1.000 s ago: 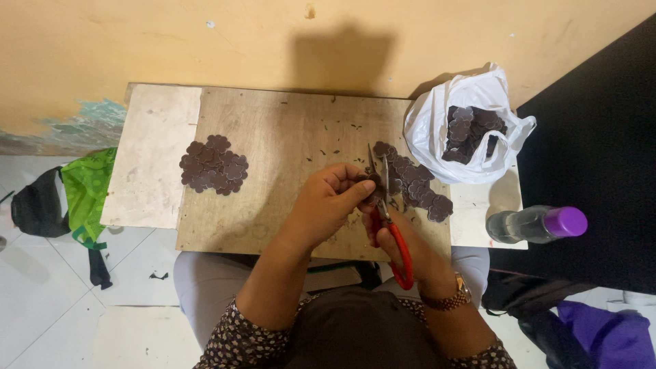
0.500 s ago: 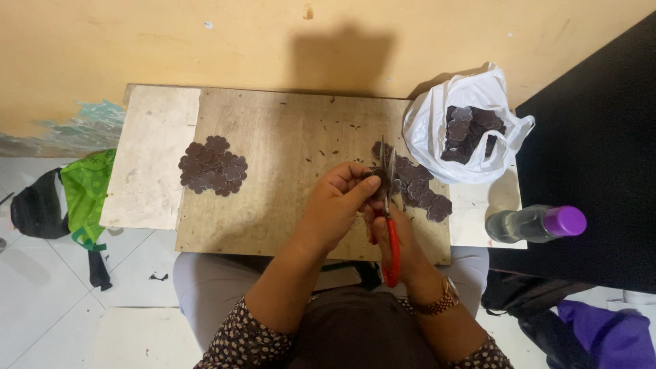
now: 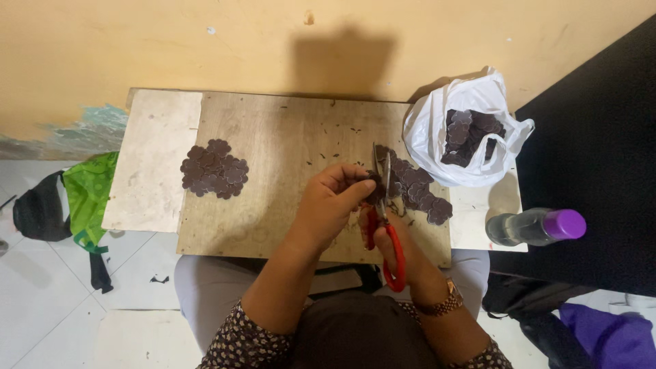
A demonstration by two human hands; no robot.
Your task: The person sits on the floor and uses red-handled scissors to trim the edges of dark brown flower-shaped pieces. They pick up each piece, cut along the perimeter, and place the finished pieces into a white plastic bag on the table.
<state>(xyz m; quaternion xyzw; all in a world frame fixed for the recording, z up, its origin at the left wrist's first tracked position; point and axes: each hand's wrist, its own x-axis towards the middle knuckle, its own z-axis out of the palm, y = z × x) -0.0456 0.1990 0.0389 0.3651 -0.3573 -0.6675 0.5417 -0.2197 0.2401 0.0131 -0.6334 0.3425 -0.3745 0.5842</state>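
Since a second ago the scissors [image 3: 383, 212] have swung a little: the red handles, which pointed out toward the person's right, now hang almost straight down toward the body, and the blades stand nearly upright, tips toward the wall. The left hand [image 3: 330, 205] has stayed at the same spot on the board [image 3: 287, 137], and both piles look unmoved.

The left hand's fingers [image 3: 355, 188] are curled together, thumb and fingertips pinching a small dark scalloped piece [image 3: 373, 183]. That piece sits at the fingertips, right against the blades, just above the handles. How far the blades are apart cannot be told; they appear as two thin lines close together.

The right hand [image 3: 403, 256] lies below the left, nearer the body, with its fingers through the red loops and closed round them. A watch [image 3: 441, 304] sits on that wrist.

Just right of the blades, touching the piece's side, lies a pile [image 3: 420, 191] of the same dark pieces. A second, tidier cluster [image 3: 214, 169] lies well apart on the board's left part. A white bag [image 3: 427, 130] with more dark pieces inside stands at the board's far right corner. A clear bottle [image 3: 536, 226] with a purple cap lies on its side at the right edge. A green and black bag [image 3: 85, 201] lies on the floor to the left.
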